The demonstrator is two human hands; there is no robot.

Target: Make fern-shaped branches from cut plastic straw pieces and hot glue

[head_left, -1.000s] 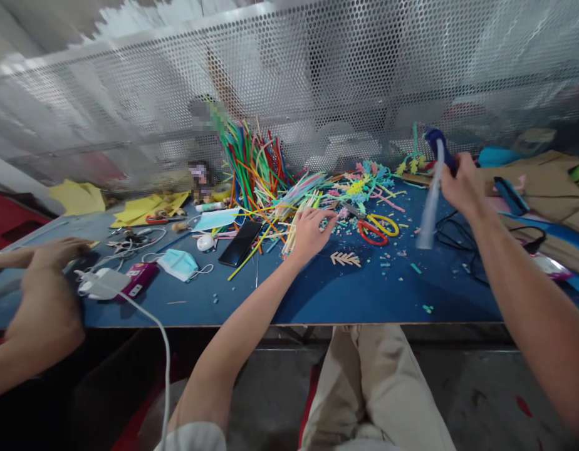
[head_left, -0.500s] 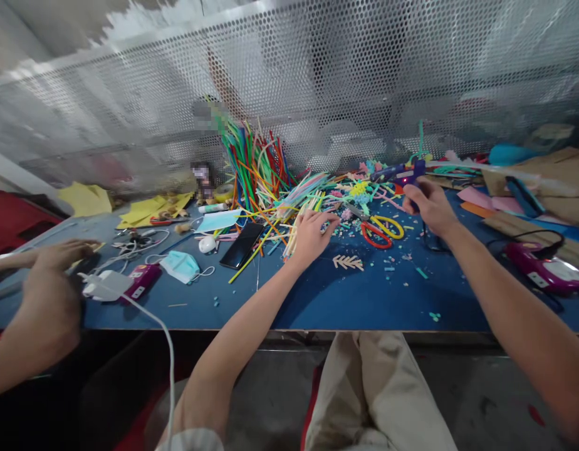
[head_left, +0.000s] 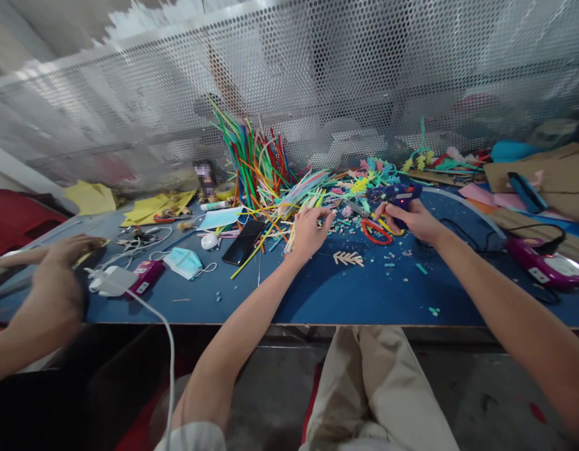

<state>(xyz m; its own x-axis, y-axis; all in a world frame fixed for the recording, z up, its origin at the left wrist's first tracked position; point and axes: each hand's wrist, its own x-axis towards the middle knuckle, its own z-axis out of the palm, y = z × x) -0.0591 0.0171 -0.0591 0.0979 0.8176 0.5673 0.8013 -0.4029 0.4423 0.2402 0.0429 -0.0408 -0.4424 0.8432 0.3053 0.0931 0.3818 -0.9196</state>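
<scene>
My right hand (head_left: 414, 220) grips the handle of a dark blue glue gun (head_left: 396, 195) with a small red light lit. Its nozzle points left, over the scissors (head_left: 378, 232) with red and yellow handles. My left hand (head_left: 312, 229) is over the front of a heap of pipe cleaners (head_left: 296, 200). Thumb and fingers are pinched together there; what lies between them is too small to make out. On the blue table between my hands lies a pale, leaf-shaped piece made of short pipe cleaner lengths (head_left: 348, 258).
A black phone (head_left: 244, 242), a face mask (head_left: 183, 262) and a white charger (head_left: 111, 281) lie to the left. Another person's hand (head_left: 73, 250) rests at the far left. A purple power strip (head_left: 547, 263) and cardboard (head_left: 543, 178) are on the right. Trimmings litter the table.
My right hand has brought the glue gun down and toward me, off the back of the table. My left hand has stayed nearly in place, its fingers drawn closer together.
</scene>
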